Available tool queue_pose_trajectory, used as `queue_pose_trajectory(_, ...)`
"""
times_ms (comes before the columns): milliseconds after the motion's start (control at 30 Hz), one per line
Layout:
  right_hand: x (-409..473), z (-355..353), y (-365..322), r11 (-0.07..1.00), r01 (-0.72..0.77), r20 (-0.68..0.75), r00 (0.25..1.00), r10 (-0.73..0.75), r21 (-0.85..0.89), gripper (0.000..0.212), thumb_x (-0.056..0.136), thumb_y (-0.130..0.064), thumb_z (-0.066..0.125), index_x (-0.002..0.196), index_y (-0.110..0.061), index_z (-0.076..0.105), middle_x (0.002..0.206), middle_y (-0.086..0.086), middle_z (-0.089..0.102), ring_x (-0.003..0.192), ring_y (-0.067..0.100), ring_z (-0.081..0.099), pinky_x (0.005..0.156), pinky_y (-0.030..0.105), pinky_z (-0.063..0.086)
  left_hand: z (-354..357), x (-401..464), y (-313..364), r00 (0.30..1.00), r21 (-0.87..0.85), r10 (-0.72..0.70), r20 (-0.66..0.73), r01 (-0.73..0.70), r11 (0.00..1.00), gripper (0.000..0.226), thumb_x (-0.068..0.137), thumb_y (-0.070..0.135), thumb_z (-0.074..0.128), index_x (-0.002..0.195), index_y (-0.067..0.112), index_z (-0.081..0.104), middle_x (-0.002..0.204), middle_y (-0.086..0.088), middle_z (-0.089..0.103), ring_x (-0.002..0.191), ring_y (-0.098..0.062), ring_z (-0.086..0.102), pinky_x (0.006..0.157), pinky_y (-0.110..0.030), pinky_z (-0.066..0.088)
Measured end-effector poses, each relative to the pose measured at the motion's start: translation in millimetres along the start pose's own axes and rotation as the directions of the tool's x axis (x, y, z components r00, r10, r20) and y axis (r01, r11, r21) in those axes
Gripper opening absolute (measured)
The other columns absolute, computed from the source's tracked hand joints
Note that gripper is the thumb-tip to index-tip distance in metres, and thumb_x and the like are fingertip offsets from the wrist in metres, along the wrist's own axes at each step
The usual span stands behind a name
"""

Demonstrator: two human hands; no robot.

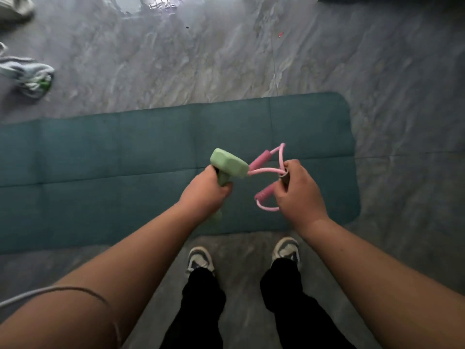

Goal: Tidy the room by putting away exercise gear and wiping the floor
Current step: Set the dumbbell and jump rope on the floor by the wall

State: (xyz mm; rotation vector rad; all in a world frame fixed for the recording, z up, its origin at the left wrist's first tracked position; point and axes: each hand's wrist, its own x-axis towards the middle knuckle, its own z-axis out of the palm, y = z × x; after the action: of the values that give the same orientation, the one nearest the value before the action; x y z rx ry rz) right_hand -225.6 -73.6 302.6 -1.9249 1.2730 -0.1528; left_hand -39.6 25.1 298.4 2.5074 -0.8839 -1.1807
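Observation:
My left hand [205, 191] grips the handle of a light green dumbbell [227, 163], whose upper head points up and right; its lower head shows faintly under my wrist. My right hand [298, 190] holds a pink figure-eight resistance band [266, 170] at its dark middle joint, the foam grips and loops hanging out to the left of the hand. Both are held above a teal exercise mat [100, 167] that lies flat across the grey marbled floor [201, 66].
My two feet in white and dark sneakers [201, 259] stand just off the mat's near edge. A striped cloth or shoe [27, 76] lies at the far left, a pale object [15, 8] at the top left corner. A small red scrap [280, 34] is on the floor.

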Motion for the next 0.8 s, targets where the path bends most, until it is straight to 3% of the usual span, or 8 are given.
queue_pose_trajectory(133, -75.7, -108.0, -96.5, 0.998, 0.056, -0.086, 0.995, -0.057, -0.005, 0.011, 0.086, -0.028, 0.049, 0.094, -0.02, 0.049, 0.086, 0.002, 0.058, 0.081, 0.029, 0.053, 0.066, 0.042, 0.044, -83.0, -112.7, 63.1, 0.999, -0.089, 0.045, 0.003, -0.044, 0.995, 0.04, 0.087, 0.036, 0.066, 0.117, 0.012, 0.055, 0.116, -0.013, 0.066, 0.107, -0.035, 0.061, 0.082, -0.037, 0.047)
queue_pose_trajectory(300, -172.2, -218.5, -182.5, 0.993, 0.014, -0.154, 0.988, -0.031, -0.114, 0.022, 0.088, -0.017, 0.058, 0.109, -0.019, 0.056, 0.101, 0.001, 0.064, 0.092, 0.028, 0.056, 0.071, 0.038, 0.045, -153.4, -235.1, 128.0, 0.988, -0.182, 0.153, 0.002, -0.15, 0.972, 0.038, 0.088, 0.029, 0.065, 0.121, 0.012, 0.055, 0.119, -0.011, 0.066, 0.111, -0.033, 0.06, 0.079, -0.029, 0.04)
queue_pose_trajectory(400, -233.1, -274.9, -211.9, 0.99, -0.048, -0.233, 0.972, 0.015, -0.134, 0.032, 0.09, -0.016, 0.057, 0.121, -0.022, 0.058, 0.103, 0.002, 0.065, 0.09, 0.026, 0.06, 0.067, 0.029, 0.033, -176.9, -287.3, 165.9, 0.966, -0.163, 0.254, 0.057, -0.242, 0.957, 0.034, 0.087, 0.027, 0.067, 0.116, 0.014, 0.056, 0.11, -0.011, 0.069, 0.101, -0.032, 0.064, 0.079, -0.031, 0.046)
queue_pose_trajectory(467, -270.8, -308.9, -218.1, 0.981, -0.151, -0.314, 0.943, 0.105, -0.125, 0.025, 0.09, -0.021, 0.056, 0.113, -0.031, 0.058, 0.093, -0.002, 0.064, 0.082, 0.024, 0.06, 0.062, 0.032, 0.036, -184.7, -312.0, 193.2, 0.942, -0.113, 0.316, 0.111, -0.304, 0.946, 0.028, 0.084, 0.029, 0.067, 0.107, 0.015, 0.058, 0.099, -0.01, 0.071, 0.092, -0.032, 0.068, 0.079, -0.038, 0.054)
queue_pose_trajectory(567, -327.6, -360.5, -215.9, 0.964, -0.265, -0.454, 0.859, 0.235, -0.002, 0.013, 0.09, -0.024, 0.056, 0.097, -0.034, 0.055, 0.076, -0.01, 0.058, 0.068, 0.018, 0.059, 0.058, 0.034, 0.042, -184.0, -345.0, 242.8, 0.876, -0.016, 0.445, 0.188, -0.45, 0.893, 0.023, 0.082, 0.03, 0.067, 0.099, 0.016, 0.06, 0.09, -0.008, 0.071, 0.086, -0.031, 0.069, 0.075, -0.038, 0.055)
queue_pose_trajectory(667, -378.5, -409.0, -212.5, 0.972, -0.213, -0.534, 0.813, 0.234, 0.102, 0.01, 0.094, -0.026, 0.05, 0.096, -0.033, 0.057, 0.07, -0.018, 0.063, 0.062, 0.015, 0.059, 0.052, 0.021, 0.039, -166.9, -369.6, 298.0, 0.783, 0.069, 0.572, 0.245, -0.602, 0.795, 0.026, 0.081, 0.031, 0.068, 0.1, 0.014, 0.064, 0.09, -0.005, 0.071, 0.088, -0.029, 0.068, 0.074, -0.035, 0.052)
queue_pose_trajectory(733, -406.0, -438.2, -200.6, 0.968, -0.193, -0.555, 0.794, 0.25, 0.16, 0.024, 0.099, -0.014, 0.048, 0.106, -0.035, 0.056, 0.076, -0.04, 0.061, 0.062, 0.008, 0.059, 0.051, 0.007, 0.039, -149.6, -388.2, 340.9, 0.712, 0.088, 0.644, 0.281, -0.687, 0.721, 0.031, 0.078, 0.037, 0.066, 0.1, 0.016, 0.066, 0.092, -0.001, 0.071, 0.091, -0.026, 0.067, 0.076, -0.036, 0.052)
queue_pose_trajectory(800, -429.2, -461.6, -172.0, 0.954, -0.256, -0.592, 0.749, 0.298, 0.156, 0.03, 0.099, -0.014, 0.049, 0.123, -0.029, 0.058, 0.086, -0.032, 0.064, 0.07, 0.005, 0.062, 0.061, 0.006, 0.039, -123.1, -405.2, 383.5, 0.639, 0.085, 0.708, 0.302, -0.757, 0.647, 0.036, 0.077, 0.042, 0.065, 0.103, 0.018, 0.067, 0.094, 0.0, 0.072, 0.092, -0.023, 0.067, 0.075, -0.035, 0.051)
